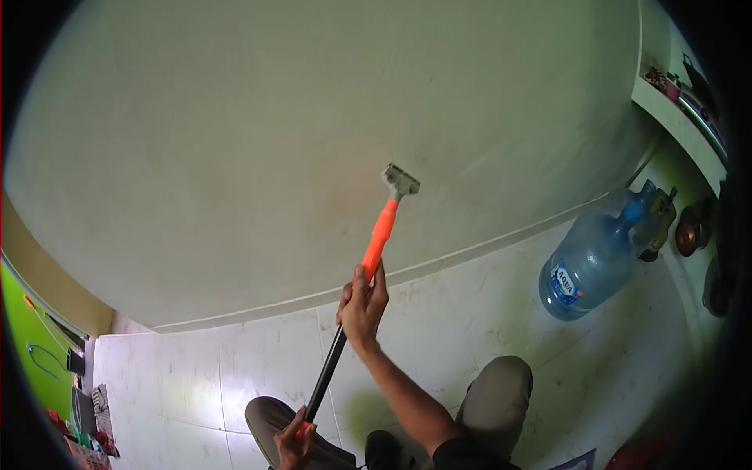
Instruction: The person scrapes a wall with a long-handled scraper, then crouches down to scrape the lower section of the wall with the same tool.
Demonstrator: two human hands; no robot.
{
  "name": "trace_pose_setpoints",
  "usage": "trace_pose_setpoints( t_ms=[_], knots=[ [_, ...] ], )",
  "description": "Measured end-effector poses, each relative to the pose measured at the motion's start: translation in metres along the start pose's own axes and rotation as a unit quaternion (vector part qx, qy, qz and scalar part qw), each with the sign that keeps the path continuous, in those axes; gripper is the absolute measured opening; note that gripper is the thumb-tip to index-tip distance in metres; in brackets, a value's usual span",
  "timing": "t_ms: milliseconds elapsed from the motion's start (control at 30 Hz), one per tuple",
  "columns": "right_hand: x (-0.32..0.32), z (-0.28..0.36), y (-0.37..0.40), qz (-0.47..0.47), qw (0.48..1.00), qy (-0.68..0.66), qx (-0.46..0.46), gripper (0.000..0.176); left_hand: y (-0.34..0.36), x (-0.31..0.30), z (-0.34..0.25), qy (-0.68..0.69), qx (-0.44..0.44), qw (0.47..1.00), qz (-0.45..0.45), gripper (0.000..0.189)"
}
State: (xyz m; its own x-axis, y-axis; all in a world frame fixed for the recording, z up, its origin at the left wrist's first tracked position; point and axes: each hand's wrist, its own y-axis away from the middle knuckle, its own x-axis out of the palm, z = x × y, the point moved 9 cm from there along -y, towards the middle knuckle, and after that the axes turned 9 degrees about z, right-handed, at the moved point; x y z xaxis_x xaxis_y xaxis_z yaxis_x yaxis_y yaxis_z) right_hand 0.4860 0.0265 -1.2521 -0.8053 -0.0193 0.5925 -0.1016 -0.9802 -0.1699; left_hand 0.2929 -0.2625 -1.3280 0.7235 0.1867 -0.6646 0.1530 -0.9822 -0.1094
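Observation:
A long-handled scraper [381,227] with an orange and black shaft slants up across the middle of the view. Its metal head lies over the pale wall [235,157], close to a faint reddish patch. My right hand [364,309] is wrapped round the shaft where the orange part meets the black. Lower down, my left hand [294,443] grips the handle's bottom end, beside my bent left knee.
Large blue water bottles [587,262] stand on the white tiled floor [180,376] at the right. Above them runs a ledge [677,125] with kitchen items. At far left are a green wall [27,345], buckets and a pink basket [86,454].

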Motion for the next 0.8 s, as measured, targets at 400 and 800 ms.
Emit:
trace_pose_setpoints(
  t_ms=[400,800],
  knots=[
    [-0.068,0.058,-0.068,-0.043,0.999,0.026,-0.010,0.040,-0.077,0.048,-0.071,-0.011,0.006,0.996,0.086,0.052],
    [-0.054,-0.024,-0.021,0.012,0.999,0.023,0.039,0.046,-0.026,0.055,-0.004,-0.033,-0.066,0.996,0.057,0.050]
  ],
)
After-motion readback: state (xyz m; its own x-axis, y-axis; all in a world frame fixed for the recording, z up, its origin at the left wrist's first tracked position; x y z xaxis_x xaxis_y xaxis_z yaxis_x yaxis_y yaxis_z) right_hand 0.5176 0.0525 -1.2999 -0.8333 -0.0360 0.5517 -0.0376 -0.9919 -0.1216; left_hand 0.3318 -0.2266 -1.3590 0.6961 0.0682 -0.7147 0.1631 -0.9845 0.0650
